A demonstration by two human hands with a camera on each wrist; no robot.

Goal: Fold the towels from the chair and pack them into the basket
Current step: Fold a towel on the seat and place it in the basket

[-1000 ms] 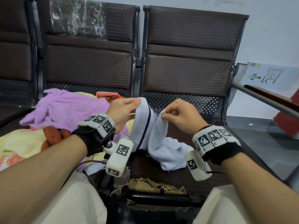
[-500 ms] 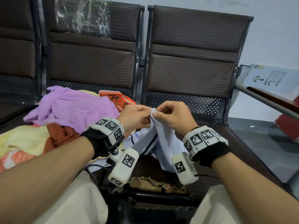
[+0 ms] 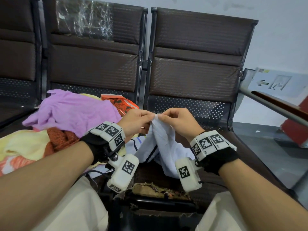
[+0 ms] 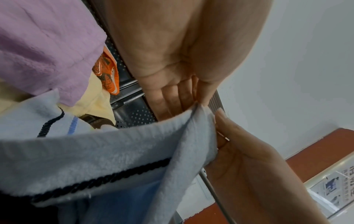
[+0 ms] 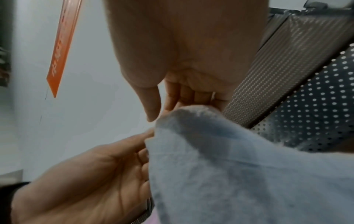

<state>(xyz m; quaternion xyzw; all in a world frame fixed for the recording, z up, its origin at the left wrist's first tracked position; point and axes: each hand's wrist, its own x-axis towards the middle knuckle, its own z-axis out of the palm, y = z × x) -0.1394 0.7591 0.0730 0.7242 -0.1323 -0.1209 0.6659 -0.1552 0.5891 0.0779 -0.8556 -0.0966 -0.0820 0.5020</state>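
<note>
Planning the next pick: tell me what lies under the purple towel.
The purple towel lies on top of a yellow cloth, a rust knitted piece and an orange patterned item. Anything deeper in the pile, and the seat beneath, is covered.

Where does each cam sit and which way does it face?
Head: worn on the head, looking forward and down at the chair row; both forearms, left hand, right hand.
Left wrist: looks along the left palm at its fingers.
Right wrist: looks along the right palm at its fingers.
Shared by all: the pinched pale blue towel.
</note>
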